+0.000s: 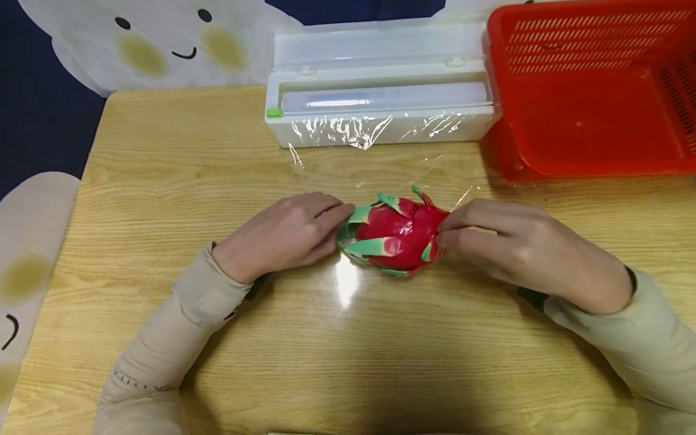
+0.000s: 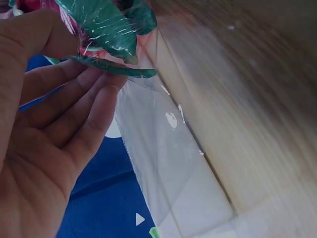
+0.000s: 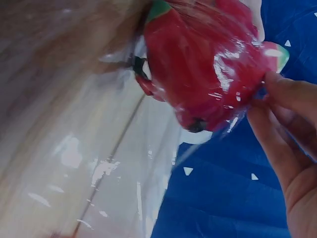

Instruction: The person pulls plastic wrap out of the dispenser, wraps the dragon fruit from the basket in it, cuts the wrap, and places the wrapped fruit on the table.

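A red dragon fruit (image 1: 399, 232) with green-tipped scales lies on its side on the table, with clear cling film (image 3: 106, 171) over it. The film stretches back from the fruit to a white dispenser box (image 1: 457, 130). My left hand (image 1: 290, 232) holds the fruit's left end, thumb and fingertips about the green scale tips (image 2: 99, 32) and film. At the opposite end, my right hand (image 1: 508, 244) pinches film against the red skin between thumb and fingers. The fruit's underside is hidden in the head view.
The dispenser's lid (image 1: 375, 45) stands raised behind a film roll (image 1: 383, 96). A red plastic basket (image 1: 587, 127) is at the back right, beside the box. Wood-grain table (image 1: 326, 362) extends toward the person, and a cloud-patterned cloth (image 1: 179, 36) hangs behind.
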### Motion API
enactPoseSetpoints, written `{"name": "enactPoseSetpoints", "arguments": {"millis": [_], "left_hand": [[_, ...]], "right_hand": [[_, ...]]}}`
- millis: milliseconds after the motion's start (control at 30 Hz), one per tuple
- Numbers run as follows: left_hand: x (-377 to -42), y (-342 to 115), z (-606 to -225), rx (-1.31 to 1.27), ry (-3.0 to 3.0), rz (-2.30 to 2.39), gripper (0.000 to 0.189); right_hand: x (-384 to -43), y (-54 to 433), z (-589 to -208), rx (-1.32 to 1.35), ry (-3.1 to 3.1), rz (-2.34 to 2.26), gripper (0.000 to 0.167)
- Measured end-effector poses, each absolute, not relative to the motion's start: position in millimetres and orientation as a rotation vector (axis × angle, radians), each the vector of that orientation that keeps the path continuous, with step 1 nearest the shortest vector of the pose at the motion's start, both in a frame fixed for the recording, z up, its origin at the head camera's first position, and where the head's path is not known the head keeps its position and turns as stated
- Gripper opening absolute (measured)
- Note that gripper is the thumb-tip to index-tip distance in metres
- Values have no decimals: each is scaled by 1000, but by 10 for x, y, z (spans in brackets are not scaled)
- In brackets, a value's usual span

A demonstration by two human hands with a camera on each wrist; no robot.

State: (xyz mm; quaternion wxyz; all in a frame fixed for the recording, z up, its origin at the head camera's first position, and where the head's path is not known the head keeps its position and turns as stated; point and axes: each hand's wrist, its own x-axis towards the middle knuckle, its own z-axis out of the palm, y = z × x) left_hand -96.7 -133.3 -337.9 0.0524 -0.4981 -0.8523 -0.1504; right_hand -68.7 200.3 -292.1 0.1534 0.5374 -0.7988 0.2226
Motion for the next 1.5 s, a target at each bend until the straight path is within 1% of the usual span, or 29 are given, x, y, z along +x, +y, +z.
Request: {"name": "enactPoseSetpoints", "arguments": {"millis": [200,333,533,767,1067,1167,1367,1500], "left_hand": [[-977,-1332,-3382,-1524,-2610,-464,40],[-981,-1325,-3388,-1528,-2596,-456,37],[-980,-1324,-3386,-1534,-2582,-430,37],[-976,-1318,-3390,-1534,-2570,-428,32],[-957,-1314,-3393,-1535,-2582,-423,34],[-948,-1310,-3398,-1530,-2579,-436,34],[-942,-1304,-3411,-1531,-2561,-428,38],[-943,-1301,-3409,-1535,-2554,-428,38]], "right_hand": [[-756,1981,-3035,1443,-2221,796,38],[-788,1958,-3055,1335,-2215,825,46],[-769,2012,-3015,1242,-2383,635,59],[-769,2030,-3016,1311,-2397,561,57],[-712,1998,-3020,1296,-2435,605,63],[-688,1982,-3018,1287,-2458,589,62],[-653,1967,-2998,1273,-2491,568,57],[-642,1940,-2975,1309,-2430,537,51]]}}
